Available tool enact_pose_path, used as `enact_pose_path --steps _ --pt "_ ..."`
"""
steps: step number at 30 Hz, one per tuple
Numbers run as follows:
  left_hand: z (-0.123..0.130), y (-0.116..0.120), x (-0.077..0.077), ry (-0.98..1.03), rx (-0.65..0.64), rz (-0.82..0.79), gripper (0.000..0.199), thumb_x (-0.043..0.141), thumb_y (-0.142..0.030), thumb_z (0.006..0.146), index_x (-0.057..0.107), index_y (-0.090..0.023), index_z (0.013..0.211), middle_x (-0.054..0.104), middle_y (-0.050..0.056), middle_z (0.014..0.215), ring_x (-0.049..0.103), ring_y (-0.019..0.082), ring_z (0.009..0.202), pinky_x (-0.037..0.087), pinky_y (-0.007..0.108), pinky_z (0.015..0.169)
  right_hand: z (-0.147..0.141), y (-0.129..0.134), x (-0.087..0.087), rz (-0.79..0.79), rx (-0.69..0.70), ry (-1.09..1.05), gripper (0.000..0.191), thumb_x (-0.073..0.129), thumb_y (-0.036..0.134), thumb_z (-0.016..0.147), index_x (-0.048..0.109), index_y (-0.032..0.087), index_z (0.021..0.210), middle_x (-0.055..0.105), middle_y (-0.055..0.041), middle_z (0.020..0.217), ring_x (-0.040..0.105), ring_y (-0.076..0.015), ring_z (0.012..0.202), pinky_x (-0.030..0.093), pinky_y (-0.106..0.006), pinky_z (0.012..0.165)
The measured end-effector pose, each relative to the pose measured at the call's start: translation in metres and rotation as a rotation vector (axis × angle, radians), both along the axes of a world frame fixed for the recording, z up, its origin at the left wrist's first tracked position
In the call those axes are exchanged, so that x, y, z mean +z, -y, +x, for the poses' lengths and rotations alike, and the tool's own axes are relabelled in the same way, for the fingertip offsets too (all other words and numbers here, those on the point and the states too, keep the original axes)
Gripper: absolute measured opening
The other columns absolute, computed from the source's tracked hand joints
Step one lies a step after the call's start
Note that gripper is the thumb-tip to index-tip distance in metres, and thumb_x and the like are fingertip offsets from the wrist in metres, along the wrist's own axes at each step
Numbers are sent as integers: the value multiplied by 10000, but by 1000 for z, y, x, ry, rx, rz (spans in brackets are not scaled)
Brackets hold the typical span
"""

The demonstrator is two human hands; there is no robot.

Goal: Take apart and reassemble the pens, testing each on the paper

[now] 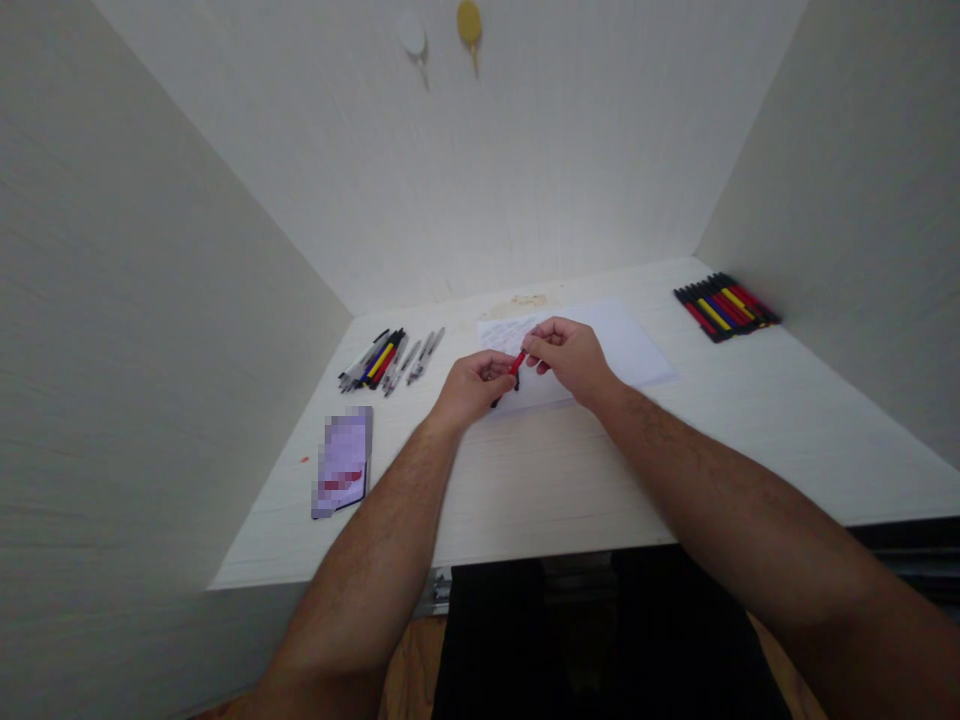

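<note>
Over the sheets of paper (630, 350), my left hand (474, 385) is closed around a red pen (518, 362) with a black part at its lower end. The thumb and fingers of my right hand (574, 355) pinch at the upper end of the same pen; the tip there is partly hidden by the fingers. Rows of faint handwriting show on the paper's left part, just behind my hands. Both wrists are low over the white desk.
A loose pile of mixed pens (384, 360) lies at the left, with clear pens (426, 356) beside it. A neat row of coloured pens (726, 305) lies at the right. A blurred-out phone (345, 462) rests front left. White panels (525, 180) enclose the desk (555, 490).
</note>
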State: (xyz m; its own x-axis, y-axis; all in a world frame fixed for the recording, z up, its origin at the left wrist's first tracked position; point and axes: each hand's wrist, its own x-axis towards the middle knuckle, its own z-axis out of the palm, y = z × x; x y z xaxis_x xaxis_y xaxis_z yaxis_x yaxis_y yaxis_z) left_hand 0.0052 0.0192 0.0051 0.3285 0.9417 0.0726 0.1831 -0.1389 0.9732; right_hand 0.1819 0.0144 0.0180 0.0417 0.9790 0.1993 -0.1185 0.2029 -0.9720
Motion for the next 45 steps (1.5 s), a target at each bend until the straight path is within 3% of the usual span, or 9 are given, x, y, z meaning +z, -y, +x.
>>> enact_pose_path --steps 6,13,16,19,24,31,37,41,45 --pt "1 -2 -3 64 -13 -5 254 735 -199 655 709 -166 905 691 16 749 564 92 576 417 222 527 0 0 -1 1 20 17 189 736 305 725 599 176 710 657 2 590 562 -85 472 447 -205 445" --pt "3 1 7 196 50 -33 222 754 -190 602 678 -150 807 696 6 726 622 109 643 482 248 646 1 0 -1 -33 29 81 134 695 278 737 671 165 805 693 -19 678 607 -109 550 465 -220 480" --pt "2 1 9 224 102 -35 232 757 -214 607 670 -148 812 694 9 705 628 119 637 487 257 641 3 -2 -5 -16 -45 272 125 661 237 749 698 163 843 703 -23 692 626 -127 589 477 -241 527" --pt "1 0 10 229 140 -45 246 747 -227 615 671 -144 834 678 4 662 622 123 614 483 257 622 6 -4 -12 119 -123 579 137 638 218 770 728 170 862 737 -37 781 653 -149 691 501 -281 655" --pt "2 -1 10 242 196 -86 248 728 -240 628 677 -136 848 677 14 666 623 124 614 486 256 615 7 -1 -14 239 -76 949 211 567 243 847 755 192 928 757 -60 919 671 -188 820 490 -318 761" --pt "3 -2 10 247 218 -128 267 733 -245 630 690 -124 865 686 28 693 622 120 612 495 264 621 8 1 -13 271 2 1085 251 555 248 870 755 205 1017 745 -68 1004 666 -201 899 484 -325 824" --pt "1 -3 8 260 204 -137 301 710 -271 659 711 -129 924 698 40 726 629 129 622 498 280 633 8 -3 -18 281 -40 979 205 567 220 860 757 199 934 750 -66 943 666 -196 865 488 -340 811" --pt "0 -2 5 210 154 -132 297 708 -276 669 726 -125 925 689 43 714 595 115 592 461 258 588 5 -3 -10 110 -98 529 123 653 235 793 731 176 867 738 -38 792 646 -151 701 498 -293 666" --pt "-2 -3 -1 125 54 -96 252 714 -278 682 741 -136 888 659 25 674 519 87 527 381 231 510 4 0 1 -59 -66 64 209 698 267 752 688 153 927 728 -48 775 640 -132 629 442 -232 492"
